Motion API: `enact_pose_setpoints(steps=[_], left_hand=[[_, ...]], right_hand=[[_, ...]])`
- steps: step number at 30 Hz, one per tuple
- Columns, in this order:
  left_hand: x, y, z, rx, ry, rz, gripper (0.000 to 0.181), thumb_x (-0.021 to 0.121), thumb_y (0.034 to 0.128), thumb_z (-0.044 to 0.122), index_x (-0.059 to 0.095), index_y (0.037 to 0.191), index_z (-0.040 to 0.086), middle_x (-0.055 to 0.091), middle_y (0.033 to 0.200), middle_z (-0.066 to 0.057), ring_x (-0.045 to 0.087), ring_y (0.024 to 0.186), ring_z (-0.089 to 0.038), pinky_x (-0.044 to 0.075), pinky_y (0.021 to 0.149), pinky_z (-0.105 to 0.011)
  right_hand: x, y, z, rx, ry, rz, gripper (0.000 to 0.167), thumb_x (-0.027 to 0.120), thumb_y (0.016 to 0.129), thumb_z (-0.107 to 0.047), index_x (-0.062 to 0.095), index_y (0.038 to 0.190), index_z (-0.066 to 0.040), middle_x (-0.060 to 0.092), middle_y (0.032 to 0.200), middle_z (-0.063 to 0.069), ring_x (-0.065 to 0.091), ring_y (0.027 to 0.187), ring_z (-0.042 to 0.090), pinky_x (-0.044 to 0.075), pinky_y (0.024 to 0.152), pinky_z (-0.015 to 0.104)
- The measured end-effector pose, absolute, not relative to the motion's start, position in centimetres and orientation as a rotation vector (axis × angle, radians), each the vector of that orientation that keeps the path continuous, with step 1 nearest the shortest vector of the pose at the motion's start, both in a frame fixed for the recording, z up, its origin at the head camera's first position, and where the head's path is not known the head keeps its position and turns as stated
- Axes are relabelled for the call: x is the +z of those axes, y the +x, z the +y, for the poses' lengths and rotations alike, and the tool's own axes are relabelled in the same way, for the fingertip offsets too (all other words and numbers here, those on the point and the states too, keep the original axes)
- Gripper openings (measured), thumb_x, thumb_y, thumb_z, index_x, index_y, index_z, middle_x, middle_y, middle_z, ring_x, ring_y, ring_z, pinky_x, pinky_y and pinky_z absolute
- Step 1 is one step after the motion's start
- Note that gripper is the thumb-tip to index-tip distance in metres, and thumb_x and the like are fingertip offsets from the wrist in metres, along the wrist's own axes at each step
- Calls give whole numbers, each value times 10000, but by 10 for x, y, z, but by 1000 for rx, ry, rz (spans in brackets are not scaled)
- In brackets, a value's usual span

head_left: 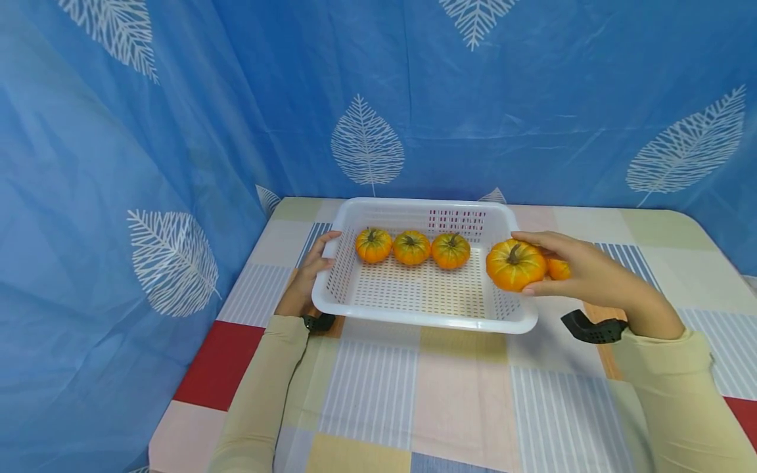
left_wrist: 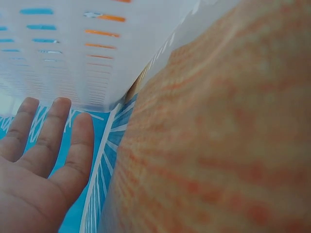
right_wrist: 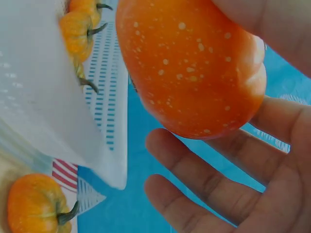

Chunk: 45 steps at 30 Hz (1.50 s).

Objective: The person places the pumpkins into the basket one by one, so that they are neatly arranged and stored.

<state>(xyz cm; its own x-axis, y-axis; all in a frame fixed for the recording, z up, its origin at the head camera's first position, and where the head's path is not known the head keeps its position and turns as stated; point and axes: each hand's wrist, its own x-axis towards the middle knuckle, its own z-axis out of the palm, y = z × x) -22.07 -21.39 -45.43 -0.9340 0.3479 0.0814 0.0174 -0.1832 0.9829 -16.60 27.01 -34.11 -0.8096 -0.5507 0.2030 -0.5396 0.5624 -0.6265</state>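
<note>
A white perforated basket (head_left: 414,320) holds three small orange-yellow pumpkins (head_left: 411,247) in a row toward its back left. My left hand (head_left: 309,274) is at the basket's left side, fingers extended beside the wall; in the left wrist view the fingers (left_wrist: 80,145) look relaxed near the basket wall (left_wrist: 146,29). With thumb and fingers, my right hand (head_left: 568,266) grips another pumpkin (head_left: 516,265) above the basket's right rim. The right wrist view shows this pumpkin's smooth orange side (right_wrist: 189,68) in the hand (right_wrist: 272,179), with the lower fingers spread.
One more pumpkin (head_left: 558,269) lies on the table right of the basket, partly hidden by my right hand; the right wrist view shows it (right_wrist: 36,204) outside the wall. A patchwork cloth (head_left: 461,394) covers the table. Blue curtains (head_left: 473,98) with white leaves hang behind and left.
</note>
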Motion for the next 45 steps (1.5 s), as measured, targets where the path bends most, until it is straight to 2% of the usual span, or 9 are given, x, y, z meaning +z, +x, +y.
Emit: enact_pose_setpoints(steps=[4,7,11,15,20,22,27,34,45], left_hand=[[-456,-221,-215,2231,433,1838,570,413,945,133,387,1494,284,185,1733,-199,413,1315,-439,569,920,-374],[-457,-222,-215,2239,457,1818,559,409,947,126,394,1483,284,172,1729,-220,416,1301,-432,563,914,-370],[-457,-223,-215,2232,471,1829,554,412,947,133,396,1478,287,176,1725,-225,427,1285,-430,572,907,-365],[-457,-222,-215,2240,485,1822,553,409,945,126,402,1473,288,187,1709,-249,440,1270,-431,577,897,-368],[-458,-222,-216,2241,481,1810,536,414,954,128,407,1461,301,194,1707,-259,453,1266,-430,586,898,-370],[-459,-222,-216,2238,482,1813,532,415,957,129,405,1462,297,196,1709,-259,454,1269,-432,587,901,-370],[-458,-223,-216,2239,492,1810,533,405,958,121,405,1465,287,203,1695,-265,453,1261,-431,578,900,-363],[-459,-223,-216,2234,472,1822,522,410,963,138,406,1456,309,209,1708,-235,455,1256,-429,583,894,-361],[-461,-225,-217,2286,565,1751,521,401,948,98,448,1413,329,191,1675,-293,467,1235,-409,578,895,-361]], right_hand=[[-333,-172,260,-1019,-955,2733,813,918,823,-47,535,1536,34,593,1474,273,612,1266,168,434,942,68],[-327,-176,252,-966,-931,2707,807,914,848,-100,528,1546,25,571,1511,276,589,1315,443,522,1049,289],[-323,-182,243,-948,-933,2648,796,897,874,-121,513,1556,27,548,1548,265,589,1327,428,487,1068,637],[-320,-189,235,-995,-969,2561,792,882,888,-105,497,1567,28,543,1562,246,617,1309,378,523,1053,574],[-318,-197,227,-1008,-950,2498,795,874,902,-116,485,1585,5,516,1594,235,643,1280,348,549,1032,346],[-319,-200,224,-1009,-925,2481,795,871,908,-123,481,1589,3,505,1603,235,649,1273,350,545,1046,363],[-320,-209,214,-1039,-901,2426,787,863,919,-133,477,1593,-3,486,1617,228,619,1322,377,498,1102,549],[-324,-222,198,-1101,-940,2339,763,848,931,-111,478,1587,3,474,1619,227,606,1336,379,525,1065,316],[-337,-241,176,-1147,-1013,2248,771,839,918,-53,455,1578,56,474,1612,256,584,1360,413,517,1087,342]])
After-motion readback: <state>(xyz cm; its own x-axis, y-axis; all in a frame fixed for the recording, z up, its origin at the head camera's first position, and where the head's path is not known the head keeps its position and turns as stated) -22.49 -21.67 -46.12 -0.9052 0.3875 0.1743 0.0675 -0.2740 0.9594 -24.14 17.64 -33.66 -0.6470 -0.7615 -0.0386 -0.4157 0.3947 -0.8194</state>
